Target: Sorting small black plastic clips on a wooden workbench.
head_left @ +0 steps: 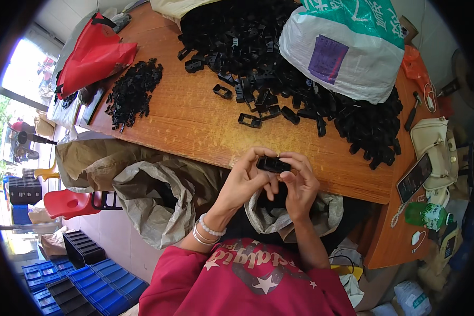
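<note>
Between both hands I hold a small black plastic housing (273, 164), just past the table's near edge. My left hand (248, 174) grips its left end with thumb and fingers. At its right end, my right hand (300, 181) pinches it with the fingers curled. Whether a smaller part is also in my fingers, I cannot tell. Below my hands an open woven sack (329, 213) sits against my lap, its inside dark. Beyond my hands lies a large heap of similar black plastic housings (258, 79), with a few loose ones nearest me.
A pile of tiny black parts (134, 92) lies on the wooden table (195, 126) beside a red bag (97, 55). A white woven sack (347, 63) stands at the far right. A phone (414, 177), hammer (413, 111) and green bottle (426, 215) are on the right. Another open sack (137, 210) stands left.
</note>
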Demonstrator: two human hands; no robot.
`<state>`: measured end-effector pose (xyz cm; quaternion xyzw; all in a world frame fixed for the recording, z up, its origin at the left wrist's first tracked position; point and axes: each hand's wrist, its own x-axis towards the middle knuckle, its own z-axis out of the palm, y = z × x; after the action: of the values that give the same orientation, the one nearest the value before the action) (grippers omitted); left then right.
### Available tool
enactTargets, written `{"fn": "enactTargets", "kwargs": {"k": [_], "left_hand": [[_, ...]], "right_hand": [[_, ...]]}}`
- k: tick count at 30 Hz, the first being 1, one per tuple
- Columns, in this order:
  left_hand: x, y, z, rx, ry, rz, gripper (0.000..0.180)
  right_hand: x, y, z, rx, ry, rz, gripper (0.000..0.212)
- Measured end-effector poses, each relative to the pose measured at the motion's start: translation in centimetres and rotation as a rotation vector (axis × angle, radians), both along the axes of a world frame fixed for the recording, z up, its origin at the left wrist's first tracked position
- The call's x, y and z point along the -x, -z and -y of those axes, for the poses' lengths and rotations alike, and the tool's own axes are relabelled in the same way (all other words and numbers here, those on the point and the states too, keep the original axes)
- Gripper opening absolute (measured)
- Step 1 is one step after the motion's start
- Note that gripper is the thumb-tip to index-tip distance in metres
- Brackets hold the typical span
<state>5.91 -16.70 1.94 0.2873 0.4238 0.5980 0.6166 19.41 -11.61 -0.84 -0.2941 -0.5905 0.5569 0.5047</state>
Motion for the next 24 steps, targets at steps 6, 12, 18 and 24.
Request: {"fn": "enactTargets", "kwargs": {"k": [6,12,18,24], "left_hand": [[0.6,-0.2,0.2,-0.133,-0.053,-0.569,0.033],[-0.1,0.2,1.0,-0.038,-0.088,-0.315,0.032],[0.5,-0.8,1.1,-0.032,0.025,-0.618,0.031],[0.3,0.8,1.5,-0.120,-0.185,-0.715,0.035]], "right_hand": [[0.0,0.1,0.2,0.036,-0.003,-0.036,0.024],[0.3,0.6,0.7,0.047,-0.067,-0.081,0.022],[-0.2,0.7,0.7,0.172,-0.127,-0.101,0.024],[-0.1,0.0,0.5,0.108,-0.151,-0.183,0.022]]}}
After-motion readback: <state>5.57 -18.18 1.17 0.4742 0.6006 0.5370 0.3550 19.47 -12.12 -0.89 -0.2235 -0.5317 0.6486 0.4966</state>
